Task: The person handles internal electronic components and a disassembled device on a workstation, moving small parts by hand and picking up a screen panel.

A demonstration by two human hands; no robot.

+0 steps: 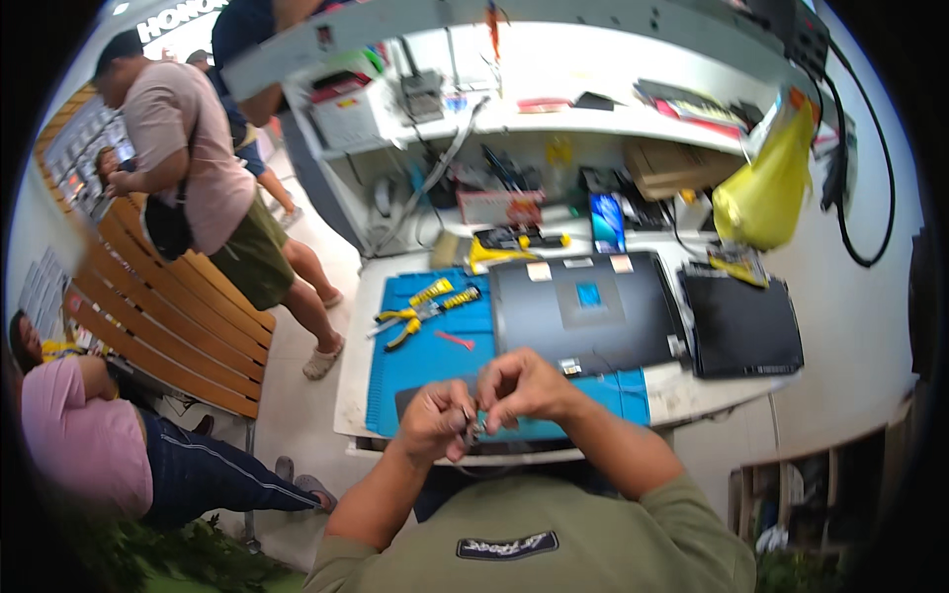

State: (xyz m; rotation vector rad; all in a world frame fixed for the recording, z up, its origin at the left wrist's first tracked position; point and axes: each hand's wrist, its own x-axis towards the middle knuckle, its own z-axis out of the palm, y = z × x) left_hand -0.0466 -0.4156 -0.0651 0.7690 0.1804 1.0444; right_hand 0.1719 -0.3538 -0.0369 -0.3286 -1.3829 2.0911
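Observation:
Close in front of me, above the near edge of the workbench, my left hand (pixel 433 420) and my right hand (pixel 526 388) meet with fingers pinched. Between their fingertips is a small part, partly silvery and greenish (pixel 478 426); its kind is too small to make out. Under and beyond the hands lies a blue work mat (pixel 405 361). Just past my right hand, a dark laptop panel (pixel 534 321) rests flat. Yellow-and-black pliers (pixel 427 314) and a small red tool (pixel 455 340) lie on the mat, left of the panel.
A closed black laptop (pixel 743 326) sits at the bench's right, below a hanging yellow bag (pixel 766 188). Behind the panel stand a lit phone (pixel 607 222) and a brush (pixel 445 250). A shelf (pixel 593 121) crosses above. People stand and sit by a slatted wooden bench (pixel 168 306) at left.

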